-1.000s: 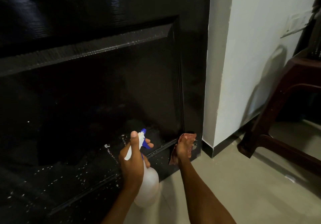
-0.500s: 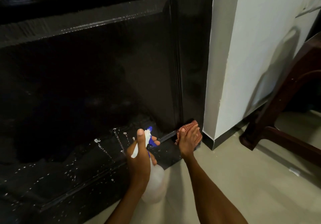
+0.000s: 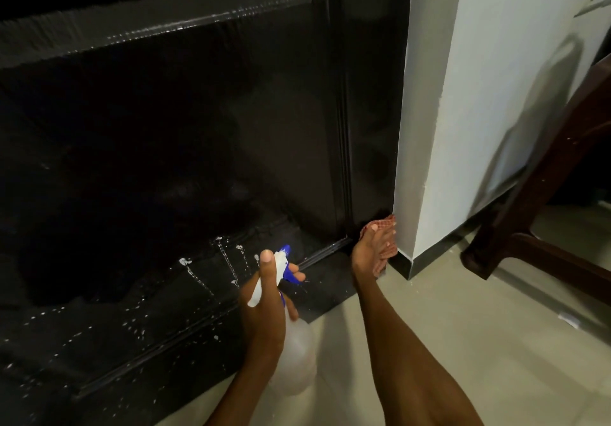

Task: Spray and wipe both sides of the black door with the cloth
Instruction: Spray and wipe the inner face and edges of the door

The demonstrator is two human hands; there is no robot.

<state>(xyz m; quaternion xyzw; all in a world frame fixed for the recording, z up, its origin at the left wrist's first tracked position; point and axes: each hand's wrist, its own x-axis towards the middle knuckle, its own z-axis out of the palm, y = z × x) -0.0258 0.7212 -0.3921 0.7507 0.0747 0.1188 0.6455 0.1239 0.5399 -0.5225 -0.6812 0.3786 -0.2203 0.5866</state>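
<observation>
The black door (image 3: 198, 128) fills the left and middle of the view, its lower rail speckled with white droplets, and in front of that rail the left hand (image 3: 267, 303) grips a white spray bottle (image 3: 292, 359), thumb up along the sprayer head and a finger curled on the blue trigger. Just right of it, the right hand (image 3: 370, 250) presses a reddish checked cloth (image 3: 385, 257) with straight fingers against the door's bottom corner, hard beside the white wall (image 3: 479, 111) and its dark skirting. Farther right, a dark wooden chair (image 3: 542, 227) stands on the tiled floor (image 3: 496, 359), well apart from the hands.
</observation>
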